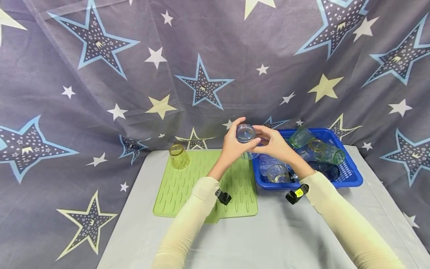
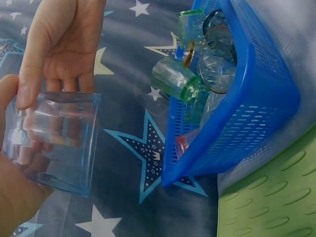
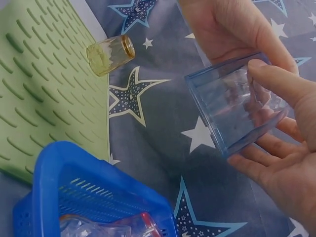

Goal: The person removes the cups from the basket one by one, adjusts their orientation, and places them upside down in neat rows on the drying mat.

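Left hand (image 1: 231,145) and right hand (image 1: 274,144) jointly grip one bluish glass (image 1: 245,133), presumably for steadiness, left of the basket (image 1: 351,171).

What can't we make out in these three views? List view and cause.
- Head: exact count of glasses in the blue basket; they overlap, and the right forearm covers some.
- Head: part of the held glass, behind fingers.
- Head: part of the green mat, under the left sleeve.
- Left wrist: much of the left hand, cut by the left edge.
- Right wrist: basket's lower part, cut by the bottom edge.
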`<state>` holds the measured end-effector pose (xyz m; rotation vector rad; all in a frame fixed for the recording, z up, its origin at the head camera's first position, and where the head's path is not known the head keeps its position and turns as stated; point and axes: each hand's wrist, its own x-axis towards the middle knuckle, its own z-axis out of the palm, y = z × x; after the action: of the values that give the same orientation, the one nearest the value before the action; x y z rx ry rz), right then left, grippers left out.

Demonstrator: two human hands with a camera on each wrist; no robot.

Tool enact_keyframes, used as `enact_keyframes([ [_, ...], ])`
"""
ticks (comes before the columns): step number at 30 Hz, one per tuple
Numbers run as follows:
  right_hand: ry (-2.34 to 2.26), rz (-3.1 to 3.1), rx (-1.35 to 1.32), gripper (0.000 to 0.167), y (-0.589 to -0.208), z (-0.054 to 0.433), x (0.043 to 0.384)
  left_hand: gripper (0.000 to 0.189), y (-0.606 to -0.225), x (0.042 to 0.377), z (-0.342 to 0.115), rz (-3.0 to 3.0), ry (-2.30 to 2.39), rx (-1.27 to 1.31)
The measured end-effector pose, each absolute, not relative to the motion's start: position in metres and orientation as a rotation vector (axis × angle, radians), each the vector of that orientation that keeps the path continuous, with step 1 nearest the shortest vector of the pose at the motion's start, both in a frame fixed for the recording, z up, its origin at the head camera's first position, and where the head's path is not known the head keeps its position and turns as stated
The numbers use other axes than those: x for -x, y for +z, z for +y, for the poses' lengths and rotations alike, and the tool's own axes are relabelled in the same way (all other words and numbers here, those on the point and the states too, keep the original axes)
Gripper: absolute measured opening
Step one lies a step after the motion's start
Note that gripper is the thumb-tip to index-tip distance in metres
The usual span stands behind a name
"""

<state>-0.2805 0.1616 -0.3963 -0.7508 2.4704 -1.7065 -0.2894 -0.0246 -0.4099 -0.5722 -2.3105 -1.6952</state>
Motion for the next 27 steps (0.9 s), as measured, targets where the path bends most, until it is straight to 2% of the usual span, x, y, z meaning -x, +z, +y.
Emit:
enact_keyframes([
  [3, -1.703, 2.48, 0.75, 0.075, -0.3952, 0.1589, 0.2787, 0.08, -0.4111, 0.2904, -0.0268, -2.292, -1.723, 0.548],
  [11, -1.705, 2.466, 0.761, 0.074, -0.3906, 0.1545, 0.2776, 0.059, -0.4094, 0.289, -0.0303, -2.282, -1.701, 0.539],
  [27, -1.672, 2.446, 0.808, 0.073, -0.3881, 0.1542, 0.2821, 0.059, -0.4079, 0.2888, -0.031, -2.285, -1.687, 0.571],
])
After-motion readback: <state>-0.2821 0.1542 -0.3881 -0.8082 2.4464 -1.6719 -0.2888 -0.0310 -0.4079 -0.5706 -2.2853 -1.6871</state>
